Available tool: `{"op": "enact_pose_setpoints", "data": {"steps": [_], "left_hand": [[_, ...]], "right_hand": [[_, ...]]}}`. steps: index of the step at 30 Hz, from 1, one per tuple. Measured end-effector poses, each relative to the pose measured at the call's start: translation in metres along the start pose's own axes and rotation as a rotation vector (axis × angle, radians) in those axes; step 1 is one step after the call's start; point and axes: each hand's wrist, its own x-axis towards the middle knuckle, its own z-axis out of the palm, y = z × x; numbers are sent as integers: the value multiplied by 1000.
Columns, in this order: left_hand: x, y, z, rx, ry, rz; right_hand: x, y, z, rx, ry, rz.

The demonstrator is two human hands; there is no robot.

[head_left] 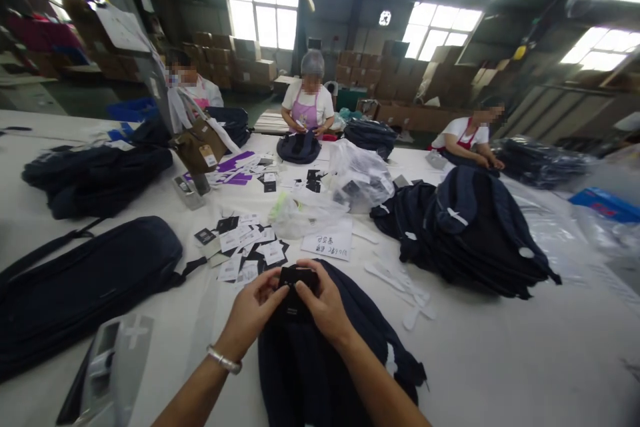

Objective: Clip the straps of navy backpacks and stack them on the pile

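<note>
My left hand [254, 305] and my right hand [324, 307] meet over a dark navy backpack [320, 367] lying on the white table [500, 360] in front of me. Both hands pinch a small black tag [296, 278] at the top of the backpack, fingers closed on it. A silver bracelet sits on my left wrist. Just beyond my hands lies a scatter of black and white hang tags [245, 247].
A flat navy bag [85, 280] lies at left, a pile of navy backpacks [470, 227] at right, clear plastic bags [350, 180] in the middle. A handwritten paper slip [329, 243] is near the tags. Three people work at the table's far side. Cardboard boxes stand behind.
</note>
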Motion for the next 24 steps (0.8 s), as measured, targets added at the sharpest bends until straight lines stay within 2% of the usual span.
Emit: {"op": "enact_pose_setpoints", "data": {"steps": [3, 6, 8, 10, 13, 15, 17, 20, 22, 24], "left_hand": [[-11, -13, 27, -145, 11, -6], [-13, -21, 31, -18, 8, 27], [-11, -22, 21, 175, -25, 77], [-7, -19, 7, 340, -101, 100], [-2, -15, -8, 382, -233, -21], [5, -18, -10, 311, -249, -139], [19, -29, -8, 198, -249, -225], [58, -62, -2, 35, -248, -279], [94, -91, 0, 96, -176, -303], [132, -122, 2, 269, -102, -347]], "right_hand": [[-6, 4, -6, -17, 105, 53], [-9, 10, -23, -87, 106, 78], [-11, 13, -37, -165, 33, 57], [-14, 14, -48, -210, -92, 48], [-18, 18, -55, -155, -340, 110], [-16, 26, -57, -93, -423, 176], [-8, 40, -59, -45, -371, 251], [15, 68, -66, -33, -174, 389], [35, 88, -73, -67, -59, 458], [55, 105, -78, -149, 21, 457]]}}
